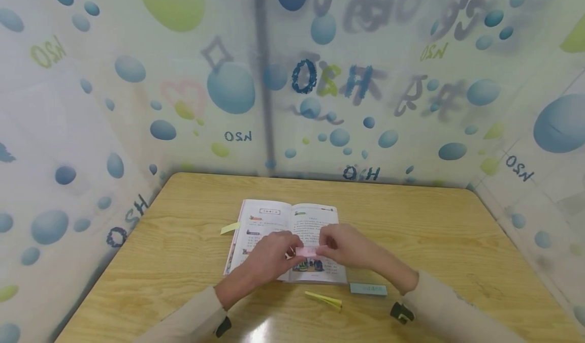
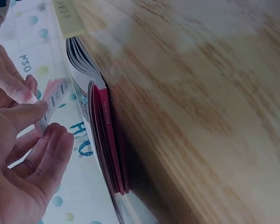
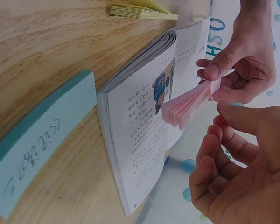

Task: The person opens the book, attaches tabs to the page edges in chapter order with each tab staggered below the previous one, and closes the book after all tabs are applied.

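Note:
An open book with printed text and colour pictures lies on the table. Over its lower middle, my left hand pinches a small pink sticky-note pad between thumb and fingers at one end. The pad's loose ends fan apart in the right wrist view. My right hand meets the pad from the other side, its thumb and forefinger pinching the end of a pink sheet. In the left wrist view, both thumbs are close together at the pad.
A teal sticky-note pad with handwriting lies right of the book's lower corner. Nearer me is a yellow sticky-note pad, its sheets partly lifted. A yellow tab sticks out from the book's left edge. A patterned curtain hangs behind the table.

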The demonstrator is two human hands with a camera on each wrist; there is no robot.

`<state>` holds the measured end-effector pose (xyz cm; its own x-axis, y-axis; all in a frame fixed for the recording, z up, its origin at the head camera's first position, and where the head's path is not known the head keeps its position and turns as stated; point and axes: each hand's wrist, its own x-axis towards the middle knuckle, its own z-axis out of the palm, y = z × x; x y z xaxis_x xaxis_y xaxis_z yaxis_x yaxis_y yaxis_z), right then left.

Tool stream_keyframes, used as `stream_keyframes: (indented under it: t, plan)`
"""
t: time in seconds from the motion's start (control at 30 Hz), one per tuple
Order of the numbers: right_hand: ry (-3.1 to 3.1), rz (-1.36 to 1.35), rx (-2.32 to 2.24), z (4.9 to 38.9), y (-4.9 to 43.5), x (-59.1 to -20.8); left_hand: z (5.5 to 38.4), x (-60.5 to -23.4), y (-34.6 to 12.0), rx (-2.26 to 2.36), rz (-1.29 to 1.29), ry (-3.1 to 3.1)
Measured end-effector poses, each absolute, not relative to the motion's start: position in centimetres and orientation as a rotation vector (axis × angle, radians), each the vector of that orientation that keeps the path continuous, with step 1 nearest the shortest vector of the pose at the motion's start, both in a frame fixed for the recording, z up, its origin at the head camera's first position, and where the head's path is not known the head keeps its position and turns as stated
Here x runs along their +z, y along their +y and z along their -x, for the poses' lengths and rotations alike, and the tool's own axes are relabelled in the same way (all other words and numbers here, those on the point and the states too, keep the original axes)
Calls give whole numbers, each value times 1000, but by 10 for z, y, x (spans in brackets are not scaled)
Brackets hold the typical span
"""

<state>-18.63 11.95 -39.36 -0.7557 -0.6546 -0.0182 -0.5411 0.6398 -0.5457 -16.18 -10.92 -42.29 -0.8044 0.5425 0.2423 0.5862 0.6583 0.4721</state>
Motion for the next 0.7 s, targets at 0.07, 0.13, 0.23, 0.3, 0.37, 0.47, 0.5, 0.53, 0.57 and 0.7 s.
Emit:
stream_keyframes:
  t: [0.07, 0.13, 0.23, 0.3, 0.37, 0.47, 0.5, 0.53, 0.57, 0.7]
  plan:
    - [2623, 966, -823, 187, 121, -394, 162, -423, -109, -838, 945, -2792]
    - [2614, 960, -843, 187, 122, -394, 162, -422, -109, -838, 940, -2798]
    - [2617, 955, -848, 187, 123, -395, 162, -422, -109, -840, 934, -2809]
    - [2621, 954, -853, 187, 123, -395, 162, -422, -109, -842, 931, -2814]
    - [2625, 953, -856, 187, 123, -396, 162, -422, -109, -843, 927, -2818]
    - [2618, 956, -870, 187, 121, -396, 162, -422, -109, -836, 922, -2819]
    - [2615, 959, -876, 187, 120, -396, 162, -422, -109, -831, 919, -2818]
    - [2611, 967, -886, 187, 119, -396, 162, -422, -109, -824, 918, -2817]
    - [2607, 976, -896, 186, 118, -395, 162, -422, -109, -820, 917, -2817]
    - [2588, 1012, -945, 184, 110, -390, 162, -422, -108, -818, 923, -2811]
